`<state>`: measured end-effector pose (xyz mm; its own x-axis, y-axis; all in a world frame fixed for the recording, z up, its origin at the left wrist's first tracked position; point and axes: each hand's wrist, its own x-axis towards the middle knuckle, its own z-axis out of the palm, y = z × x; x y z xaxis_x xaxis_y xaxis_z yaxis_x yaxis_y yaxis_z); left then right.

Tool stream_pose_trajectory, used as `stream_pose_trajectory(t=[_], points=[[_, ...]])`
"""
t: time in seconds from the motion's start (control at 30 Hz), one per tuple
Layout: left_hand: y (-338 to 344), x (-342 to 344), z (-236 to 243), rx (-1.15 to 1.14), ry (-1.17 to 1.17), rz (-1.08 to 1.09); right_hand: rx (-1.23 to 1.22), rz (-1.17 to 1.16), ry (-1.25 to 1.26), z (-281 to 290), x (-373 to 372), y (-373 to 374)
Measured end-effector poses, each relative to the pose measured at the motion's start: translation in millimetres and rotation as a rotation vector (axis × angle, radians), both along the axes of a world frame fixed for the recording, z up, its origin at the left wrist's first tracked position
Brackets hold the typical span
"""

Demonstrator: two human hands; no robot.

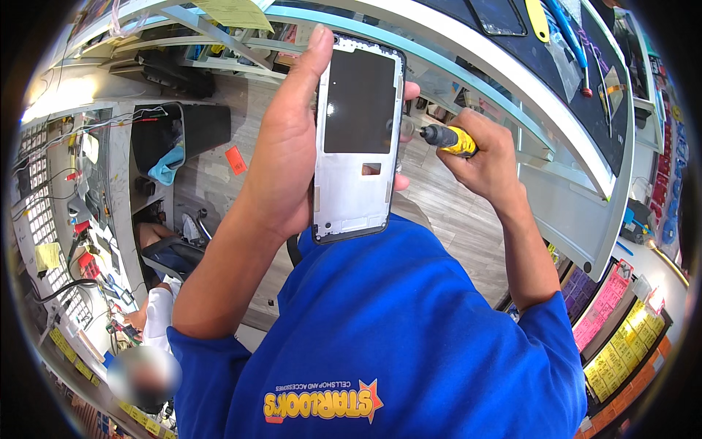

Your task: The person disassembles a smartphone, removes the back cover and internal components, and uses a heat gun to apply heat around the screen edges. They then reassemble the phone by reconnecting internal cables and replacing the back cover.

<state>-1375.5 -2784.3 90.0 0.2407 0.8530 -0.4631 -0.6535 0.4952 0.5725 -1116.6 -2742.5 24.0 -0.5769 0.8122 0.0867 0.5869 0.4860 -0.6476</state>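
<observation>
A phone's bare frame (347, 190) is held upright in my left hand (285, 154). It has a silver plate, a large black rectangle in its upper part, a small cutout below that and a dark rim. My left thumb lies along its left edge, and the fingertips come round the right edge. In my right hand (488, 155), the fingers are wrapped round a yellow and black handheld tool (461, 143). Its black nose points left at the frame's right edge, close to my left fingertips. Whether the tip touches the frame I cannot tell.
A white-edged bench with a black mat (504, 73) stands at the upper right, bearing a yellow pry tool (537, 20) and a blue-handled tool (569, 36). A black bin (201, 132) with a light blue cloth (167, 165) is at left. Another person (157, 314) sits lower left.
</observation>
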Motion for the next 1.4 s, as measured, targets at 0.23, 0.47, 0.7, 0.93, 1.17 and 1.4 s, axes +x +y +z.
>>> stream_pose_trajectory(t=[0.23, 0.47, 0.7, 0.93, 1.17, 1.4], points=[[-1, 1, 3, 0.01, 0.041, -0.001, -0.008, 0.027, 0.02, -1, 1, 0], [-5, 2, 1, 0.015, 0.023, -0.011, -0.016, -0.017, 0.015, -3, 1, 0], [-10, 2, -4, -0.006, -0.017, -0.028, -0.025, 0.007, 0.021, -1, 2, 1], [-16, -2, -10, -0.031, -0.102, -0.05, -0.012, -0.059, 0.037, 0, 0, 2], [-23, -4, -6, -0.08, -0.076, -0.011, 0.049, 0.007, 0.04, -3, -2, 0], [-26, -8, -10, -0.05, -0.109, -0.025, 0.005, 0.063, 0.028, 2, -2, -2]])
